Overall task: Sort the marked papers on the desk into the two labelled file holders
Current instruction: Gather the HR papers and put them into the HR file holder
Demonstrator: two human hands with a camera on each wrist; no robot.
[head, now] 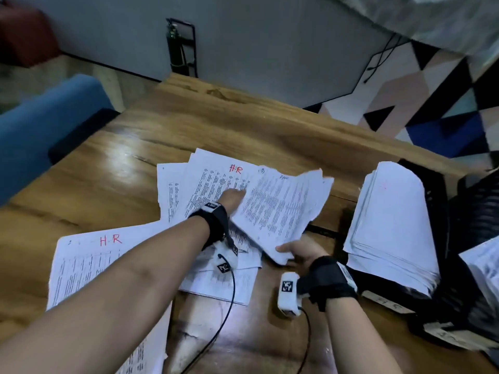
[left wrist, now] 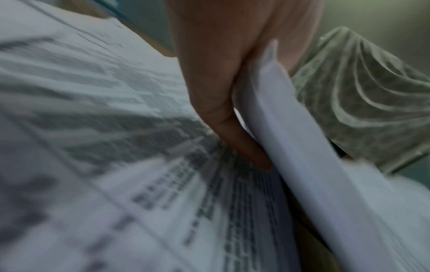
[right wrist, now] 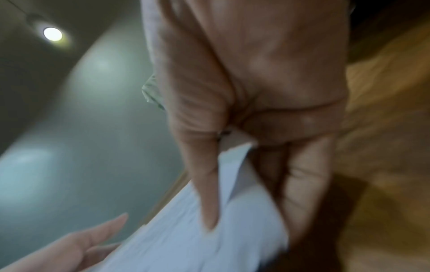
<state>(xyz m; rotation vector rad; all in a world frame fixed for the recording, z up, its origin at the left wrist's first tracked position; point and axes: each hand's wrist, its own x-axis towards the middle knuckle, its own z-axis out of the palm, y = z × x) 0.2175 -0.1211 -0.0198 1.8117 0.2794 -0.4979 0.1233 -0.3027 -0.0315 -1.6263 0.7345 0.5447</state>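
Observation:
My right hand pinches the near corner of a thick stack of printed papers, raised at a slant over the wooden desk. In the right wrist view the thumb lies on top of the stack. My left hand holds the stack's left edge; the left wrist view shows that edge running between the thumb and the hand. Under it lies a sheet marked HR in red. Another HR sheet lies near left. Two black file holders stand at right.
The nearer holder has a thick pile of white papers in it; paper labels sit at the holders' feet. More loose sheets lie under my left forearm. A blue chair stands beyond the desk's left edge.

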